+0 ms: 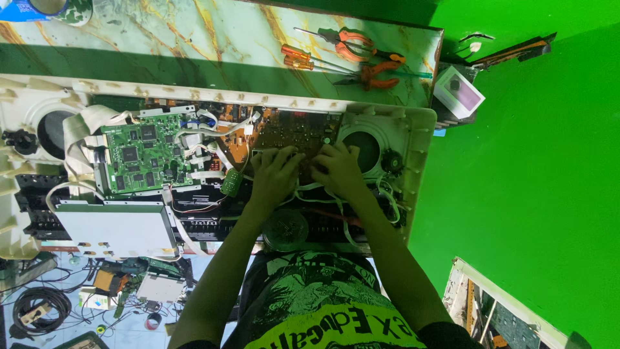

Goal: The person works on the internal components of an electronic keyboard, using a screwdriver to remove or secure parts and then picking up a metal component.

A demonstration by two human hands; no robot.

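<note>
An opened white electronic device lies across the work surface with its insides exposed. My left hand and my right hand sit side by side, palms down, at the near edge of a brown circuit board. The fingers of both are bent with their tips on the board's edge and the white wires around it. Whether either hand grips anything is hidden under the fingers. A green circuit board lies to the left of my hands. A round clear lid rests below my left wrist.
Orange-handled screwdrivers and pliers lie on the marbled table top behind the device. A grey metal plate and white ribbon cables lie to the left. A small white box stands to the right. Loose parts and cables litter the floor.
</note>
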